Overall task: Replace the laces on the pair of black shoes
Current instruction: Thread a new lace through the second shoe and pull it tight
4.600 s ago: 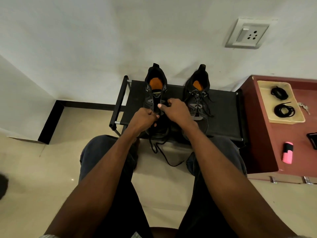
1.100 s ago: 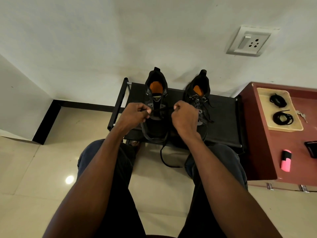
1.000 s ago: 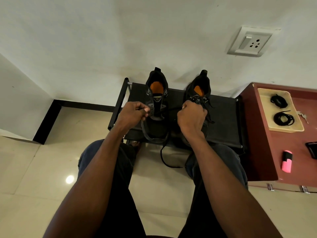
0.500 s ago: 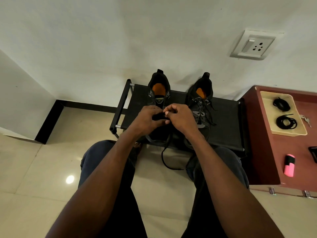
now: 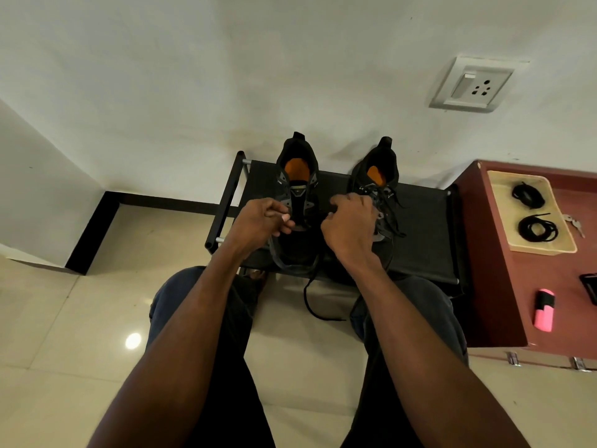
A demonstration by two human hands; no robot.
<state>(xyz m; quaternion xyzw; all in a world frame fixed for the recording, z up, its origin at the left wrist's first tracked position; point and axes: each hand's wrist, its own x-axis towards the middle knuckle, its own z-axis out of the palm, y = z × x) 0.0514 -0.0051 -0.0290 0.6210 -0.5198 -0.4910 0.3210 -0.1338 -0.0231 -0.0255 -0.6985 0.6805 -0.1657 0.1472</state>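
Here, the white wall (image 5: 226,76) fills the upper frame and the tiled floor (image 5: 64,318) the lower left, open out to a black skirting band (image 5: 93,234) at centre left. A maroon cabinet (image 5: 504,286) closes the right edge, touching the right end of the black rack surface (image 5: 423,227) at frame centre; the rack's far edge meets the wall, its near edge sits above the person's two knees.

Two black shoes with orange insoles stand side by side on the rack, heels to the wall. Left shoe (image 5: 298,189): upper eyelets bare, tongue exposed. One loose black lace (image 5: 310,302) hangs off the rack's near edge toward the floor. Right shoe (image 5: 384,176): fully laced.

Left hand (image 5: 258,221): fingers curled, pinching lace at the left shoe's left side. Right hand (image 5: 350,224): curled between the shoes; cannot tell what it holds.

On the cabinet: one beige tray (image 5: 562,244) holding two coiled black laces (image 5: 538,227), keys (image 5: 575,223) beside it, one pink highlighter (image 5: 544,313). One wall socket (image 5: 471,85), upper right.
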